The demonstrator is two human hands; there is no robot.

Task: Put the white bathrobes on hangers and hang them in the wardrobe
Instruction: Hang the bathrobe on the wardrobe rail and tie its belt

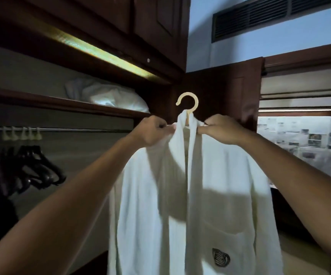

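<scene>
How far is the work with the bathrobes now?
Done: one bathrobe sits on a hanger. In hand: the left hand and right hand grip its shoulders, hook free. Left: hooking it onto the rail. No other bathrobe is visible.

— What sort of place is this?
— A hotel-style bedroom: dark wood wardrobe, clothes rail at nine o'clock with hangers, pillow on its shelf, air vent at one o'clock.

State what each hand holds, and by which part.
Both hold the white bathrobe on its hanger: left hand and right hand grip its shoulders beside the collar.
</scene>
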